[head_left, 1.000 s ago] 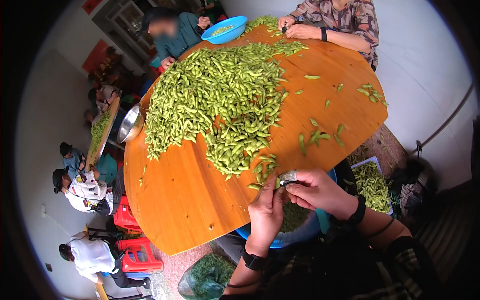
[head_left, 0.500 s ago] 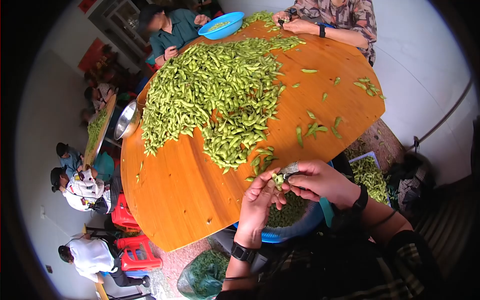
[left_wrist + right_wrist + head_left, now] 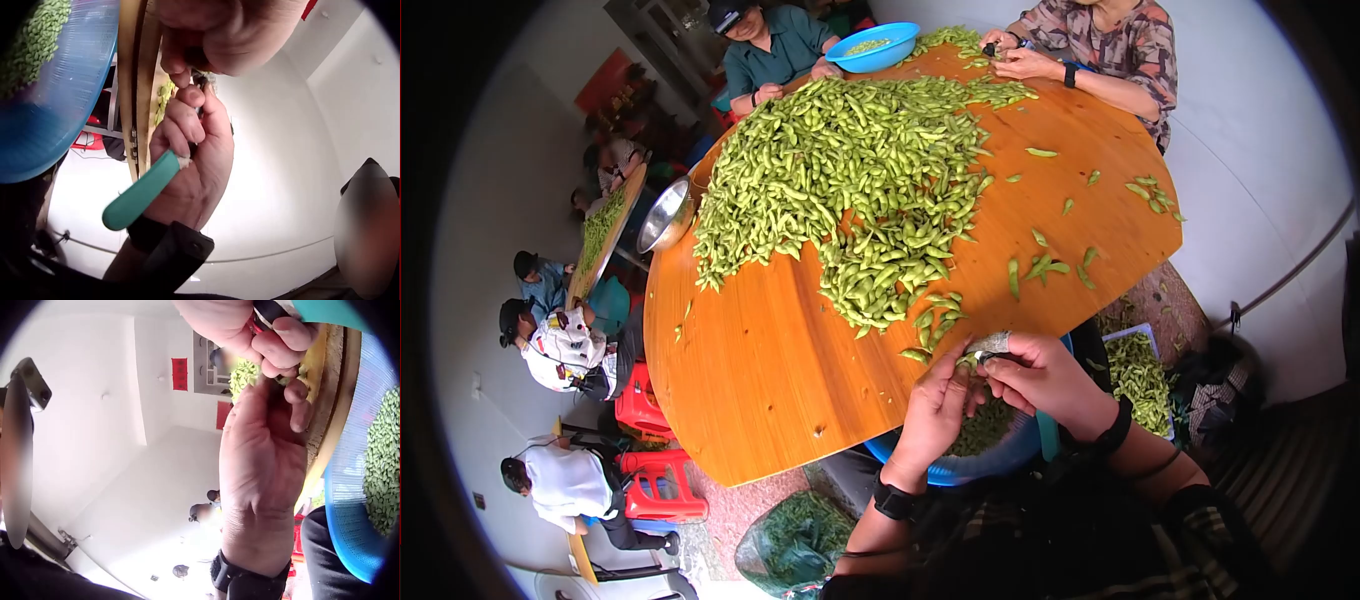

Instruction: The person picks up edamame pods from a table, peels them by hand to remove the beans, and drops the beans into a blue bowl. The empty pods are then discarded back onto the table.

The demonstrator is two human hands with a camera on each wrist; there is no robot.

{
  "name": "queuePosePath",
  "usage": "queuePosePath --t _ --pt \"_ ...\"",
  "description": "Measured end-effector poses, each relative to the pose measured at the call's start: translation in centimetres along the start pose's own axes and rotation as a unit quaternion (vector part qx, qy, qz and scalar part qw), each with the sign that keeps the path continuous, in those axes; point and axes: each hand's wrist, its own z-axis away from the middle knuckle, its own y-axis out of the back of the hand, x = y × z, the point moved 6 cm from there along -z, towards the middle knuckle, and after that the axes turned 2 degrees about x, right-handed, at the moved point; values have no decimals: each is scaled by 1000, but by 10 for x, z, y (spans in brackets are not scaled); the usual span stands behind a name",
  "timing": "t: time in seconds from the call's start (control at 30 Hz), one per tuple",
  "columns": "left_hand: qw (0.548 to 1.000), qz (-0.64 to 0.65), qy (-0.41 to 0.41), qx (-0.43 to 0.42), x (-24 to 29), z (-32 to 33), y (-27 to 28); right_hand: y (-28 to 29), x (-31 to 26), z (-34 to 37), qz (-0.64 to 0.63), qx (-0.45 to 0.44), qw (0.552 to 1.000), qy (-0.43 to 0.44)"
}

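One small green bean pod, mostly hidden by fingers, sits between both hands just off the near edge of the orange-brown wooden table.

Left hand: thumb and forefinger pinch the pod. Other fingers look bent; can't tell how hard they press.

Right hand: fingers curl round a tool with a smooth teal handle, its dark working end up at the pod. Thumb is beside that end; the exact tip shape is hidden, can't tell if it touches the skin. Grey wrap near the fingertips.

Below: blue mesh-sided plastic basin with loose green beans in it. Big heap of green pods on the table, a few stray pods near the hands.

Handling, my read: pod is very light, so weight is a non-issue. Skin likely flexible but tough, beans inside firmer and easy to bruise or nick. Could turn slippery if damp. Best grip is thumb and forefinger across the flat faces near one end, other end exposed. Light squeeze; too hard likely crushes or shoots a bean out. Tool: take it well back on the teal part, fingertips clear of the working end.
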Motion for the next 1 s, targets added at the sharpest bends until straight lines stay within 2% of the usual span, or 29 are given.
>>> queuePosePath --t 0.07,0.1,0.17,0.23,0.27,0.33,0.47,0.53,0.7,0.77,0.8,1.0 --pt "989 144 28 -18 1 -2 -1 -1 -3 2 -21 -13 1000 -19" --pt "989 144 28 -17 4 -4 0 -1 -5 3 -19 -4 1000 -14" --pt "978 188 84 -9 5 -6 1 -2 -5 2 -15 1 1000 -10" --pt "978 188 86 -10 5 -5 2 -3 -9 3 59 14 996 66" --pt "978 188 88 -13 5 -5 1 -4 -7 3 60 13 996 66" --pt "982 173 79 1 5 -5 2 -5 -11 6 69 18 990 119" --pt "983 164 79 26 2 -5 3 -4 -5 6 86 13 989 115" --pt "978 189 86 35 -3 -5 3 -3 -2 6 11 7 999 41" --pt "970 227 78 41 3 -3 0 2 -4 3 -44 9 999 8" --pt "990 140 20 -14 10 0 -5 4 -6 1 -53 13 998 11" --pt "989 146 15 25 9 2 -6 4 -8 1 -59 15 998 18" --pt "986 142 -8 85 11 6 -5 3 -13 3 -85 19 996 25"
